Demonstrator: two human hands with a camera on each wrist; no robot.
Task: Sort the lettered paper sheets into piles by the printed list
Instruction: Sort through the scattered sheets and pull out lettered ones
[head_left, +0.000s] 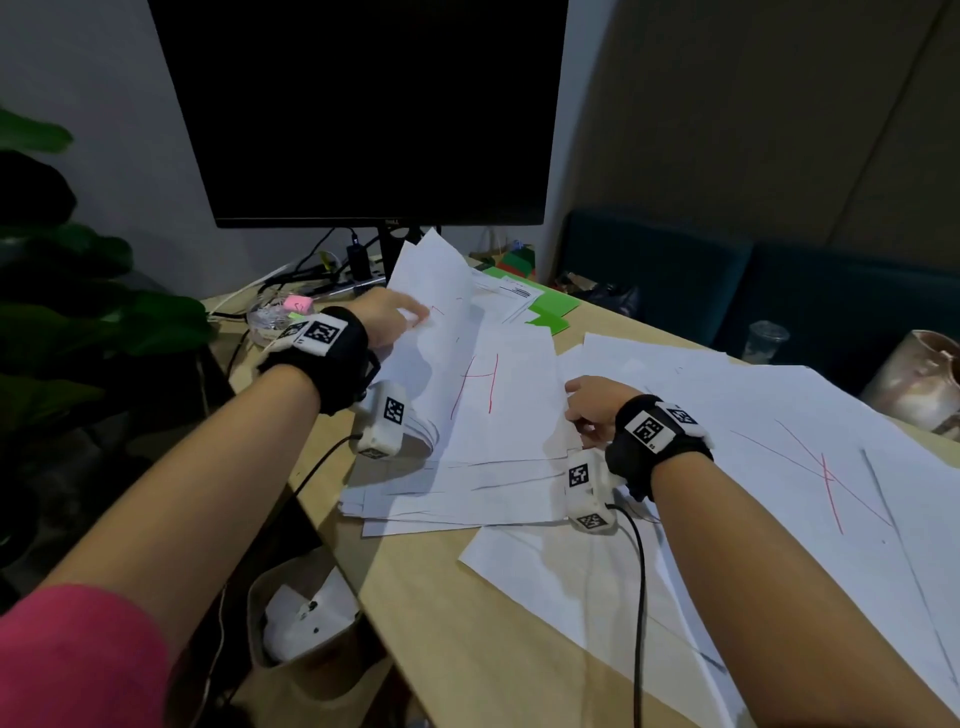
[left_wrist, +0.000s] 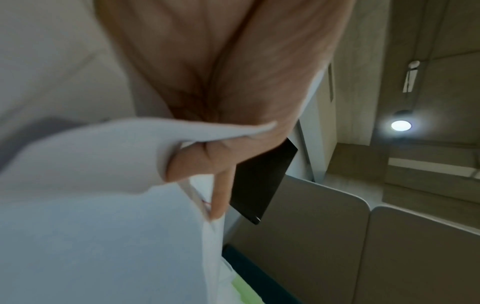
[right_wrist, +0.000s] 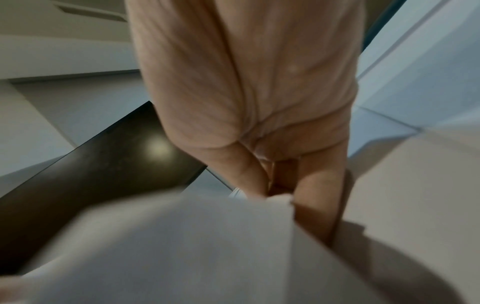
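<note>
A stack of white sheets (head_left: 457, 488) lies at the table's left edge. My left hand (head_left: 410, 317) grips several sheets (head_left: 431, 280) lifted and curled up off the stack's left side; in the left wrist view its fingers (left_wrist: 192, 164) curl round the paper edge (left_wrist: 103, 156). Uncovered beneath lies a sheet with a red H (head_left: 478, 384). My right hand (head_left: 576, 415) pinches that sheet's right edge, with its fingers (right_wrist: 241, 170) closing on the paper (right_wrist: 207, 236). More sheets, one with a red X (head_left: 826, 478), spread to the right. A printed page (head_left: 514, 296) lies at the back.
A dark monitor (head_left: 363, 104) stands behind the stack, with cables and pink sticky notes (head_left: 297, 304) beside its foot. Green paper (head_left: 553, 312) lies under the printed page. A plant (head_left: 78, 291) is at the left, a bin (head_left: 306, 608) below the table edge, a plastic cup (head_left: 766, 338) at the right.
</note>
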